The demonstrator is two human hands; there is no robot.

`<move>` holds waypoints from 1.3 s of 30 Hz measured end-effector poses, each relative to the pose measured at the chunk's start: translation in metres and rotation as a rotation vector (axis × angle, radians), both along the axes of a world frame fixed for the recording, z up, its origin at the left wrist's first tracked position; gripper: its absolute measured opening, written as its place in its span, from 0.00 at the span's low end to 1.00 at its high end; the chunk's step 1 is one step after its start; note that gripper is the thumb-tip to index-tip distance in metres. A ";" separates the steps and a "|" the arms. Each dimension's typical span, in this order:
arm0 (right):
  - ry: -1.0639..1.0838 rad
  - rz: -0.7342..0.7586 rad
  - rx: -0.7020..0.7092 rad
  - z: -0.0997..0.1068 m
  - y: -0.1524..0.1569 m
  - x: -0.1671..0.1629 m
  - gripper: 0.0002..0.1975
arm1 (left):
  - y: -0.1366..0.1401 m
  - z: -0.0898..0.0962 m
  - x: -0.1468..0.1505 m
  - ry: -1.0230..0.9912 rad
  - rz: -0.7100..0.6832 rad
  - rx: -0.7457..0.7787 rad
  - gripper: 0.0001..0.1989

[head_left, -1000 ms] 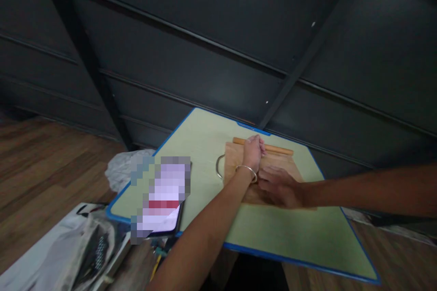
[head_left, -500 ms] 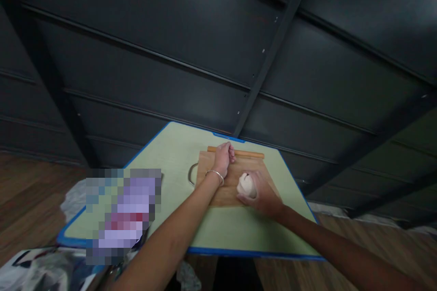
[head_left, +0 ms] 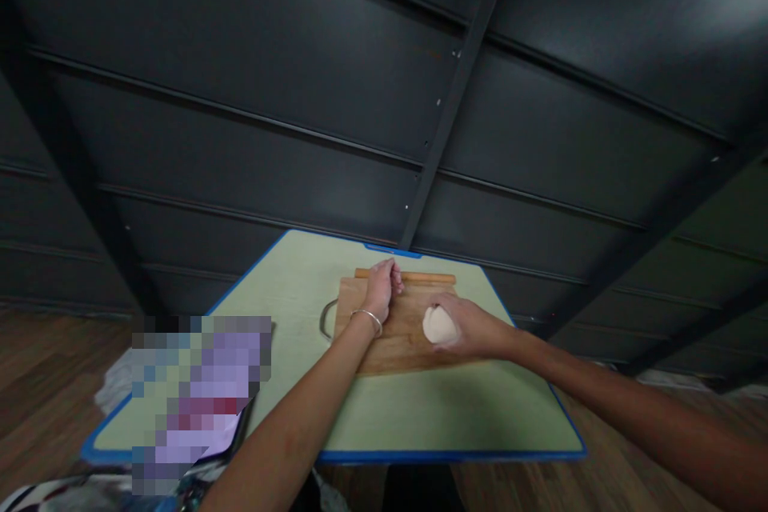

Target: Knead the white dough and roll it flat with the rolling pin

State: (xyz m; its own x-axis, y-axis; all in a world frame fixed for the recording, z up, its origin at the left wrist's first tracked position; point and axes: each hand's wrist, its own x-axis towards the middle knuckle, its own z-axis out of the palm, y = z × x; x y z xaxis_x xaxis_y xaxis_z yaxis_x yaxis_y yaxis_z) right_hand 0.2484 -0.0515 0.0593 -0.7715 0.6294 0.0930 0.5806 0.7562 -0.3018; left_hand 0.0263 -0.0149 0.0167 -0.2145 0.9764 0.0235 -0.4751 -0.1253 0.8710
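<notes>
A pale ball of dough [head_left: 439, 326] rests over the right half of a wooden cutting board [head_left: 399, 344]. Wrapped around its right side is my right hand [head_left: 469, 324], fingers bent over the top and thumb along the near side. My left hand [head_left: 382, 288], with a bangle [head_left: 370, 315] at the wrist, is over the board's far left part. Its fingers are curled in and I see nothing in them. Behind that hand lies a wooden rolling pin [head_left: 429, 278] along the board's far edge, partly covered by the fingers.
The board's metal handle [head_left: 325, 320] sticks out on the left. A pale green table [head_left: 444, 416] with blue edging carries it all. At the table's left lies a blurred-out purple item [head_left: 222, 372]. Dark metal panels [head_left: 270, 112] rise behind the table.
My right hand has turned around the dough ball, its forearm now reaching in more from the right. The ball looks smoother and rounder. My left hand stays curled; the view has shifted slightly.
</notes>
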 end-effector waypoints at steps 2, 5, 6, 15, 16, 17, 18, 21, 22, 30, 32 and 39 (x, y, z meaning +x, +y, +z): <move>-0.163 0.088 -0.045 0.014 0.007 -0.002 0.37 | -0.001 0.000 0.000 0.019 0.004 0.013 0.18; -0.278 0.173 -0.052 0.021 0.011 -0.014 0.32 | -0.002 0.001 0.000 0.020 0.009 0.024 0.16; -0.285 0.171 -0.043 0.020 0.011 -0.019 0.27 | -0.003 0.001 0.000 0.015 0.008 0.024 0.16; -0.311 -0.146 -0.003 0.006 0.002 -0.031 0.21 | -0.002 0.005 0.007 -0.039 0.000 0.016 0.17; -0.377 -0.185 -0.020 0.011 0.001 -0.030 0.26 | -0.003 0.005 0.007 -0.039 -0.003 0.026 0.17; -0.456 -0.223 -0.042 0.017 0.001 -0.030 0.31 | -0.003 0.006 0.008 -0.038 -0.003 0.035 0.17; -0.538 -0.252 -0.068 0.022 0.001 -0.031 0.34 | -0.004 0.006 0.008 -0.038 0.000 0.044 0.18; -0.711 -0.247 -0.126 0.036 0.002 -0.036 0.34 | -0.005 0.008 0.009 -0.032 0.007 0.047 0.20; -0.737 -0.220 -0.123 0.039 0.003 -0.038 0.33 | -0.004 0.008 0.010 -0.030 0.012 0.041 0.19; -0.761 -0.192 -0.057 0.038 0.021 -0.042 0.35 | 0.003 0.002 0.010 -0.009 0.036 0.027 0.16; -0.783 -0.223 -0.133 0.041 0.025 -0.041 0.35 | 0.004 0.002 0.010 0.002 0.030 0.019 0.17; -0.905 -0.201 -0.343 0.057 0.022 -0.050 0.39 | 0.002 0.002 0.011 -0.036 0.011 0.018 0.16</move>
